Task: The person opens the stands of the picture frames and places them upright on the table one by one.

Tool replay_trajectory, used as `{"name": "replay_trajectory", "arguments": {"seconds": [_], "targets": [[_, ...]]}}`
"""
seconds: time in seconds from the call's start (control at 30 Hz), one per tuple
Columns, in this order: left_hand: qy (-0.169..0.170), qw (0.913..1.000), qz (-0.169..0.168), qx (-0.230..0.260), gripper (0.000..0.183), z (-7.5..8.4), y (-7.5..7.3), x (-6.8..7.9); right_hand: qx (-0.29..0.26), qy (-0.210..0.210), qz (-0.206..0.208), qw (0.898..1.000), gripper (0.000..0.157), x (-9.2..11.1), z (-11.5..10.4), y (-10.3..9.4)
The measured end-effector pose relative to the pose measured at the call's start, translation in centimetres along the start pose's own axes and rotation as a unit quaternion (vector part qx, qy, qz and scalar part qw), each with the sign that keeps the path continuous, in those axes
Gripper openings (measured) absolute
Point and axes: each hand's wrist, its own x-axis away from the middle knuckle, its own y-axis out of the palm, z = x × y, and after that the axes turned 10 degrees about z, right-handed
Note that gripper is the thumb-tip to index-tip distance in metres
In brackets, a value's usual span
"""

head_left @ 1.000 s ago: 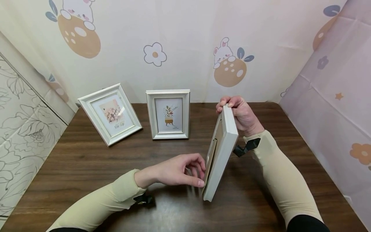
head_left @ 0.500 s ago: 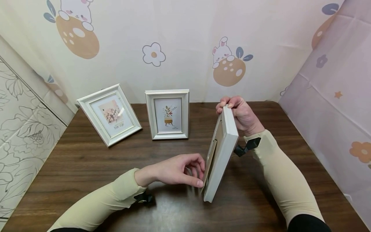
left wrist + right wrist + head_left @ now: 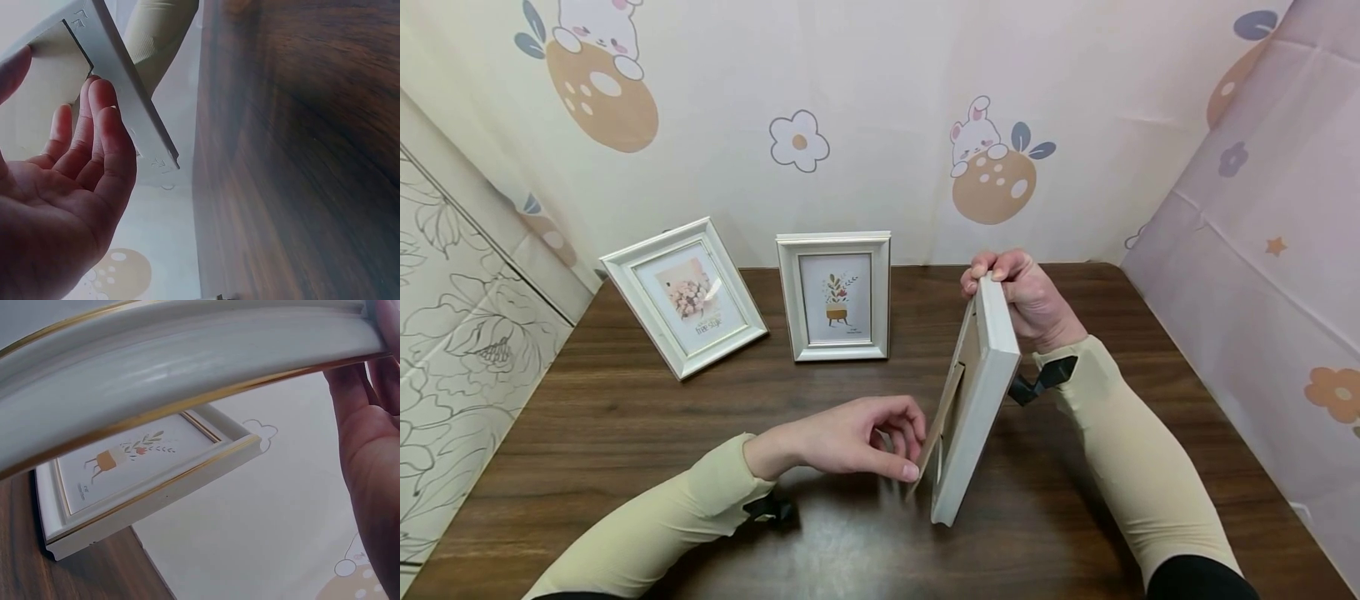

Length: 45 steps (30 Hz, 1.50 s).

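Observation:
My right hand point(image 3: 1028, 302) grips the top corner of a white picture frame point(image 3: 976, 408), which is held upright and turned edge-on, its back towards the left. On that back, the flat stand leg point(image 3: 943, 421) is swung out at a narrow angle. My left hand point(image 3: 859, 437) pinches the leg near its free end, thumb on one edge and curled fingers on the other, as the left wrist view shows with the leg's board point(image 3: 57, 59). Close up in the right wrist view, the held frame's gold-lined moulding point(image 3: 187, 369) crosses the top. Its picture is hidden.
A white frame with a potted-plant print point(image 3: 837, 298) stands at the back centre. Left of it, another white frame with a flower photo point(image 3: 688, 296) stands tilted. All are on a dark wooden table point(image 3: 647, 417), with a patterned curtain point(image 3: 880, 125) behind.
My left hand has drawn slightly left, and the stand leg has opened wider from the frame's back. The right hand and the held frame have barely moved.

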Motion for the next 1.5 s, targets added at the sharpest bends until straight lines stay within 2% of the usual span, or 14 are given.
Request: {"name": "replay_trajectory", "arguments": {"seconds": [0.4, 0.57, 0.9, 1.23, 1.5], "targets": [[-0.002, 1.0, 0.002, 0.003, 0.029, -0.7, -1.2, -0.1, 0.004, 0.004, -0.011, 1.0, 0.017, 0.1, -0.4, -0.3], [0.0, 0.9992, 0.009, 0.038, 0.026, -1.4, -1.8, -0.2, 0.004, -0.001, -0.017, 1.0, 0.018, 0.2, -0.5, -0.7], [-0.023, 0.9927, 0.032, 0.113, 0.019, -2.7, -3.3, -0.3, 0.007, 0.008, -0.032, 0.999, 0.019, 0.8, -0.6, -1.2], [-0.031, 0.9943, 0.032, 0.097, 0.019, -2.6, -3.1, -0.2, 0.009, 0.009, -0.026, 1.0, 0.019, 0.8, -0.6, -1.2], [-0.032, 0.9957, 0.02, 0.084, 0.016, -2.8, -2.7, 0.0, 0.003, 0.013, -0.037, 0.999, 0.02, 0.8, -0.5, -1.0]]}}
